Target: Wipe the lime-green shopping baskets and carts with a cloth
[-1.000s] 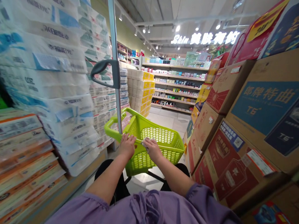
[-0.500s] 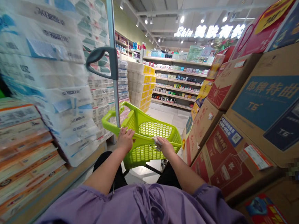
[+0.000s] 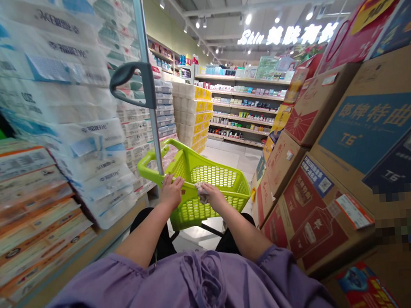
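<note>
A lime-green shopping basket (image 3: 192,216) with perforated walls stands in front of my knees. A grey metal pole (image 3: 155,139) rises at its left end, bearing a dark grey handle (image 3: 146,85). My left hand (image 3: 171,193) is closed over the basket's near rim, close to the foot of the pole. In my right hand (image 3: 213,198) is a crumpled whitish cloth (image 3: 202,192), pressed against the same rim near its middle. What the cloth is made of is unclear, and part of it is hidden by my fingers.
Stacked paper packs (image 3: 93,129) rise on the left, with orange-and-white packages (image 3: 35,205) nearer me. Cardboard cartons (image 3: 376,117) are piled on the right. Beyond the basket, pale floor (image 3: 223,153) leads to shelves of small goods (image 3: 244,106).
My right hand has slid left along the basket rim with the cloth, nearer to my left hand. My left hand stays on the rim. The view has shifted slightly.
</note>
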{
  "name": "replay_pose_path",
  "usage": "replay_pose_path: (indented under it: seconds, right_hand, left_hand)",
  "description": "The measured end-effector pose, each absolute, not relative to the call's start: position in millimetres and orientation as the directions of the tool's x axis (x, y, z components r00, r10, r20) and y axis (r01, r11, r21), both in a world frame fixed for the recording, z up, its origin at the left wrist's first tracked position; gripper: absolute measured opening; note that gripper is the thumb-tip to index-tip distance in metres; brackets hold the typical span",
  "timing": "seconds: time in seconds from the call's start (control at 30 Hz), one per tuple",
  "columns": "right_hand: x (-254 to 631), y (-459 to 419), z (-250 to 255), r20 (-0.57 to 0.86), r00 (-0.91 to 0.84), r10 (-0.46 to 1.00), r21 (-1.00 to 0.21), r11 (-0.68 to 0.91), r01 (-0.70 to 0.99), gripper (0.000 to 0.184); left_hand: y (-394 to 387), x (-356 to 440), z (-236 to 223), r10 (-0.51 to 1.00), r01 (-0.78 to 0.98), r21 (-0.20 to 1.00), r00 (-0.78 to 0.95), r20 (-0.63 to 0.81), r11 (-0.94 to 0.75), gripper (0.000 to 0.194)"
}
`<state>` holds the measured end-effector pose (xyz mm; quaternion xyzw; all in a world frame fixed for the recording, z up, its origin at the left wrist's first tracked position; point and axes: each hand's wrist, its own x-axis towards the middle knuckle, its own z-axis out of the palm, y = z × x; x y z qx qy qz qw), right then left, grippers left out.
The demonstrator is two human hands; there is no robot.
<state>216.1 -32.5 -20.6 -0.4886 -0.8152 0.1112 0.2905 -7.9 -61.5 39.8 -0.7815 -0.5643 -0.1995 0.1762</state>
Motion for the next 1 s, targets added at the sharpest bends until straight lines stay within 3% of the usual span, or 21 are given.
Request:
replay_pose_path:
  seconds: [0.23,0.5,0.6,0.8,0.87,1.0]
  right_hand:
    - [234,-34,-23,0.387,-0.204,0.899,-0.498,0.39,0.775,0.058]
    - [153,-17,-3,0.432,-0.419,0.799,-0.522,0.6,0.606,0.063]
    - [175,-26,-7,0.415,-0.347,0.841,-0.557,0.536,0.635,0.06]
    - [185,-29,-8,0.322,-0.079,0.943,-0.739,0.303,0.602,0.05]
    - [175,-24,-6,0.3,-0.033,0.953,-0.792,0.268,0.548,0.053]
    - [174,-21,-5,0.297,-0.063,0.953,-0.84,0.292,0.457,0.056]
  left_hand:
    - [-65,-9,40,0.804,0.943,-0.068,0.315,0.504,-0.326,0.05]
    - [-60,-13,42,0.809,0.939,-0.112,0.337,0.482,-0.325,0.05]
    - [-62,-18,40,0.796,0.933,-0.123,0.354,0.492,-0.339,0.051]
    - [-65,3,34,0.766,0.946,-0.06,0.293,0.572,-0.318,0.05]
    - [-63,18,31,0.731,0.916,-0.075,0.362,0.578,-0.395,0.053]
    - [-56,40,21,0.685,0.797,-0.12,0.575,0.447,-0.591,0.051]
